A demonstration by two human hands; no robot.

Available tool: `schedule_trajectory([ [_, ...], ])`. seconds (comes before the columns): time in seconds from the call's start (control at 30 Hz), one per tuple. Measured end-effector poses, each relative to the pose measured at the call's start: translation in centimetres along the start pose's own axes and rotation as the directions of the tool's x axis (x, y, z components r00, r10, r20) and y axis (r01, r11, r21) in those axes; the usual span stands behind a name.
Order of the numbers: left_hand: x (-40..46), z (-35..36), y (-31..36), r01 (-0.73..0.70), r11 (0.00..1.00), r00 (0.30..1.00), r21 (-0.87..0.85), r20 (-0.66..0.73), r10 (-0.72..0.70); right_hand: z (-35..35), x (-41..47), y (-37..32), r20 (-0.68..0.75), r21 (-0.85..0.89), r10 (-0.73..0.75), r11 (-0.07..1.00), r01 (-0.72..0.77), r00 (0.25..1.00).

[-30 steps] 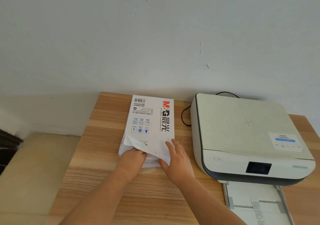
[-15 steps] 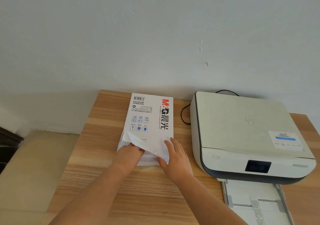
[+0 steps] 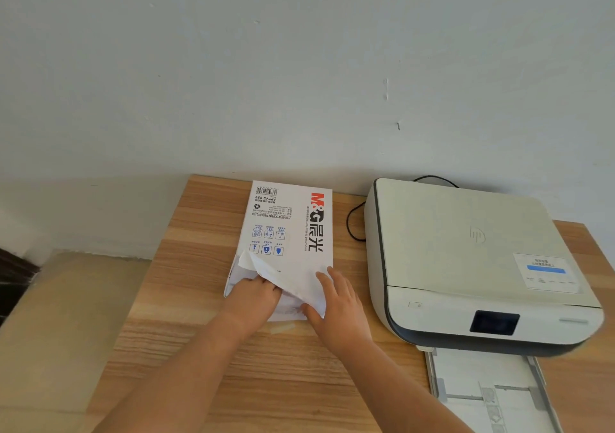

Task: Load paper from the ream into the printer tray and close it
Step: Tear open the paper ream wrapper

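Observation:
A white paper ream [image 3: 290, 226] with red and black lettering lies flat on the wooden table [image 3: 199, 266], its near end torn open. My left hand [image 3: 254, 298] reaches into that open end, fingers hidden under the lifted wrapper flap. My right hand [image 3: 336, 303] pinches the flap's near right corner between thumb and fingers. To the right stands the white printer [image 3: 466, 249], lid down. Its paper tray [image 3: 489, 392] is pulled out toward me and looks to hold no paper.
A black cable [image 3: 352, 223] loops between the ream and the printer at the back. The table's left edge drops to a beige floor [image 3: 60, 316]. A pale wall rises right behind the table.
My left hand has pushed slightly deeper under the flap. My right hand stays on the flap's corner. The view has shifted a little.

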State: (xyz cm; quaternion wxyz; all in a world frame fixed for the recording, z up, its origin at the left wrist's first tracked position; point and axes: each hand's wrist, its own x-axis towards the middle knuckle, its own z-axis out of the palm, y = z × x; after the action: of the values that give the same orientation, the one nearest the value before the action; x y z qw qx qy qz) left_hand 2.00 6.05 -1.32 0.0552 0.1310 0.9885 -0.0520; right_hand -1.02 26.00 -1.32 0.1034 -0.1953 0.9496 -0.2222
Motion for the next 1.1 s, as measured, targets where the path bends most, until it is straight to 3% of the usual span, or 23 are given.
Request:
schedule_trajectory([
  [0.27,-2.3,0.9,0.9,0.011,0.998,0.983,-0.064,-0.184,-0.023,0.0,-0.5,0.0,0.006,-0.005,-0.009,1.000,0.009,1.000],
  [0.57,-5.1,2.3,2.1,0.011,0.988,0.975,-0.154,-0.217,-0.044,-0.2,-1.7,-0.5,0.058,0.029,-0.004,1.000,0.002,0.998],
  [0.73,-6.1,2.3,2.5,0.020,0.986,0.984,-0.163,-0.172,-0.048,-0.5,-2.6,-0.6,0.030,0.236,0.296,0.926,-0.294,0.955],
  [0.83,-6.7,1.6,2.8,0.012,0.987,0.989,-0.162,-0.142,-0.035,-0.8,-2.8,-0.4,0.150,0.319,0.468,0.811,-0.491,0.871],
  [1.1,-8.7,2.1,3.4,-0.020,0.993,0.999,-0.114,-0.041,0.016,-1.0,-3.6,-0.5,0.336,0.403,0.557,0.644,-0.650,0.760],
])
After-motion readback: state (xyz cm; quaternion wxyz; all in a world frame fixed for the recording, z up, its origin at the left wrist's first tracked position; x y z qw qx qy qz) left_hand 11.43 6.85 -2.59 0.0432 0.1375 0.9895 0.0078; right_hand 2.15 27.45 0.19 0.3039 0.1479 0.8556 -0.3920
